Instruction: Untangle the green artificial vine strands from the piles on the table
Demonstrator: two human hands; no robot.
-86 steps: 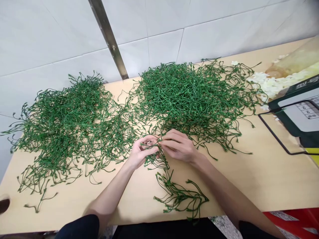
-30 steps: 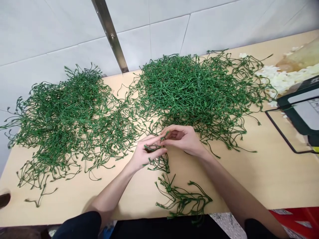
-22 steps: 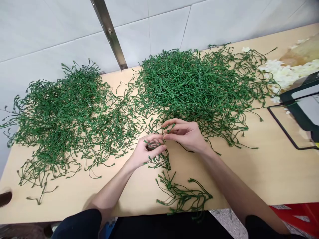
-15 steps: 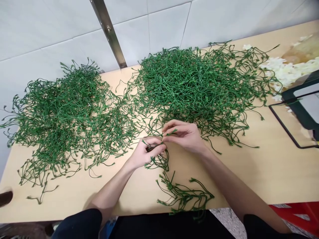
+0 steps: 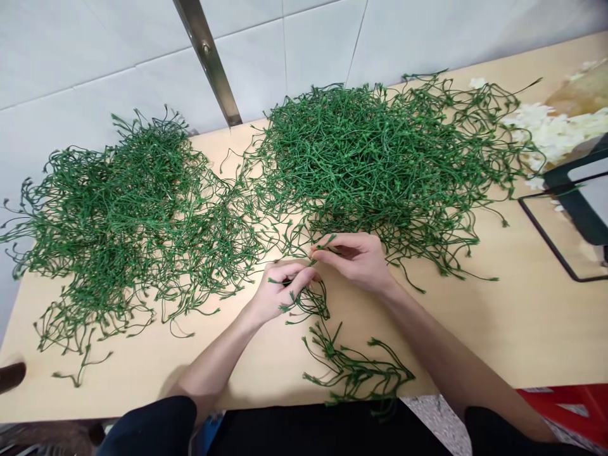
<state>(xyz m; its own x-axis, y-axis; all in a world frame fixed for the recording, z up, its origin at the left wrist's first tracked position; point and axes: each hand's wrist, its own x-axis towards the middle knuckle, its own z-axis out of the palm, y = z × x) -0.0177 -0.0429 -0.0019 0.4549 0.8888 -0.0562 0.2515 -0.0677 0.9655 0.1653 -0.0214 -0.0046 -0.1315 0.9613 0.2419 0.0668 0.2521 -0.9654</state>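
Note:
My left hand (image 5: 281,291) is closed around several thin green plastic stems (image 5: 313,303), whose ends dangle below the fingers. Just above and to its right, my right hand (image 5: 356,256) pinches the tip of a green stem (image 5: 325,244) between thumb and forefinger. The fingertips of both hands are close together. A small bunch of green stems (image 5: 361,373) lies at the table's front edge, with some ends hanging over. Behind my hands spreads a large tangled heap of green stems (image 5: 375,152). Another heap (image 5: 114,215) covers the left side.
The wooden table (image 5: 475,342) stands against a tiled wall (image 5: 323,50) with a metal strip (image 5: 209,60). At the right are white artificial flowers (image 5: 551,130) and a dark-framed object (image 5: 582,196). Something red (image 5: 565,408) is below the table's right edge.
My right hand has shifted slightly, and its fingers are closer together on the stem tip. My left hand still grips its stems. The view has moved a little.

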